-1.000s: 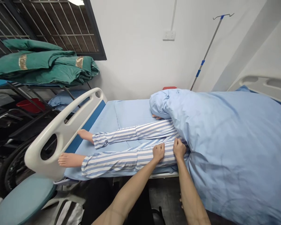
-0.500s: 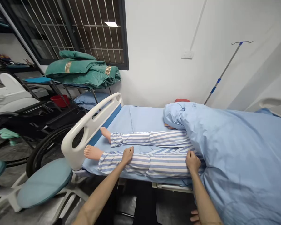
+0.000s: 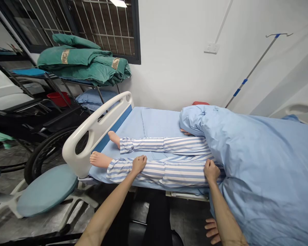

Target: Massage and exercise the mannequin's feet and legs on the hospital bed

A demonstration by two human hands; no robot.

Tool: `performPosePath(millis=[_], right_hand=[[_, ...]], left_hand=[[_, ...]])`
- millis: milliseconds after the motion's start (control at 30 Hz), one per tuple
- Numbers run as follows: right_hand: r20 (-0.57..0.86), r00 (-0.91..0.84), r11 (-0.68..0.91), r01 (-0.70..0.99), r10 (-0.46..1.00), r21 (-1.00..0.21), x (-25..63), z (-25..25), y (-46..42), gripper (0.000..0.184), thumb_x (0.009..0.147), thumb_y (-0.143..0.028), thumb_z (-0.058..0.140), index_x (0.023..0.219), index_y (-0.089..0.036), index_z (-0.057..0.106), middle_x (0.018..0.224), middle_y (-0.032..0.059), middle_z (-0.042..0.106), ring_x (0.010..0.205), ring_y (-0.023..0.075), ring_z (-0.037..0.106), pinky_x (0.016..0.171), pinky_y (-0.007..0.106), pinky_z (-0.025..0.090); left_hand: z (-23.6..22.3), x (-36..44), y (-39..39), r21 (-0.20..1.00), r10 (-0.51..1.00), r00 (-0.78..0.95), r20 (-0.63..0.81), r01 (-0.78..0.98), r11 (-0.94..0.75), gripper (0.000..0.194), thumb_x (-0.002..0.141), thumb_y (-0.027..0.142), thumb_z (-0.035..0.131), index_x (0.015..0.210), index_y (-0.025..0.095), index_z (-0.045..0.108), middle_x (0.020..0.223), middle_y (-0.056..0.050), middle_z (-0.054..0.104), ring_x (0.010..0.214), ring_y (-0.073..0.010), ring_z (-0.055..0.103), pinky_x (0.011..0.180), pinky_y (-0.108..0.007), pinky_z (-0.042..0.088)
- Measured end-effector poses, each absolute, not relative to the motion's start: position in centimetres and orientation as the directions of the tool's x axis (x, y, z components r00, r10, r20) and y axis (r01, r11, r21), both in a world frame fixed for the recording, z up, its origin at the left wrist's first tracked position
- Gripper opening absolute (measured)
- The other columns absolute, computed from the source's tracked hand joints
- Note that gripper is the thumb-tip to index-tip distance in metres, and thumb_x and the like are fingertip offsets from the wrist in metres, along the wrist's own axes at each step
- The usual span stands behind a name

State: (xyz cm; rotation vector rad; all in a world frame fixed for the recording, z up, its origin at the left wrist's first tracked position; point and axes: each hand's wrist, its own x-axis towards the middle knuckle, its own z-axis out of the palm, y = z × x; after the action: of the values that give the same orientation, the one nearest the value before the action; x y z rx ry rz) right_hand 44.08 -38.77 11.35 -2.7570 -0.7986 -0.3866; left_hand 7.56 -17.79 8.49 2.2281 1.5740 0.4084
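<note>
A mannequin (image 3: 164,171) lies on its back along the bed, its long axis running across the view, with the feet toward the footboard (image 3: 92,126) on the left and the body going off to the right. Everything above the thighs is hidden under a blue duvet (image 3: 259,164), which also bunches over the far end, so the head and chest cannot be seen. Only the legs show, in blue-and-white striped trousers, lying side by side and slightly apart. The bare near foot (image 3: 99,159) and far foot (image 3: 114,139) point up and toward the footboard. A mannequin hand (image 3: 185,132) pokes out from under the duvet's far edge.

The left hand (image 3: 139,164) sits curled on the near shin, just above the trouser cuff. The right hand (image 3: 212,172) sits curled on the near thigh, touching the duvet's edge. Both press on the cloth, but I cannot tell whether they are gripping it. Below the right forearm, fingers (image 3: 212,230) show beside the bed, cut off by the frame; whose they are is hard to make out.
</note>
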Motion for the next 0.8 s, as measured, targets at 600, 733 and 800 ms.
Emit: performPosePath(millis=[600, 733, 800], right_hand=[[0.318, 0.812, -0.814, 0.556, 0.489, -0.17, 43.9, 11.4, -38.7, 0.042, 0.102, -0.034, 0.038, 0.088, -0.014, 0.072, 0.073, 0.0101, 0.07, 0.055, 0.0134, 0.048, 0.058, 0.029, 0.017], [0.312, 0.818, -0.817, 0.549, 0.483, -0.176, 43.7, 11.6, -38.6, 0.041, 0.102, -0.034, 0.039, 0.089, -0.013, 0.072, 0.074, 0.0101, 0.07, 0.057, 0.0141, 0.051, 0.058, 0.029, 0.018], [0.298, 0.821, -0.818, 0.548, 0.487, -0.172, 43.6, 11.8, -38.6, 0.041, 0.102, -0.033, 0.038, 0.09, -0.013, 0.072, 0.076, 0.01, 0.071, 0.059, 0.0143, 0.053, 0.058, 0.029, 0.018]], left_hand=[[9.0, 6.1, -18.5, 0.286, 0.781, 0.611, 0.129, 0.731, -0.619, 0.031, 0.1, 0.036, 0.038, 0.097, 0.019, 0.065, 0.097, -0.009, 0.069, 0.095, -0.0225, 0.063, 0.082, -0.03, 0.042], [10.3, 6.2, -19.3, 0.123, 0.458, 0.886, 0.068, 0.448, -0.885, 0.034, 0.092, 0.05, 0.055, 0.106, 0.02, 0.062, 0.107, -0.011, 0.066, 0.097, -0.0249, 0.062, 0.084, -0.034, 0.044], [10.9, 6.7, -19.3, 0.053, 0.395, 0.918, -0.035, 0.397, -0.916, 0.028, 0.094, 0.044, 0.055, 0.105, 0.02, 0.063, 0.107, -0.012, 0.065, 0.091, -0.0248, 0.064, 0.078, -0.033, 0.045]])
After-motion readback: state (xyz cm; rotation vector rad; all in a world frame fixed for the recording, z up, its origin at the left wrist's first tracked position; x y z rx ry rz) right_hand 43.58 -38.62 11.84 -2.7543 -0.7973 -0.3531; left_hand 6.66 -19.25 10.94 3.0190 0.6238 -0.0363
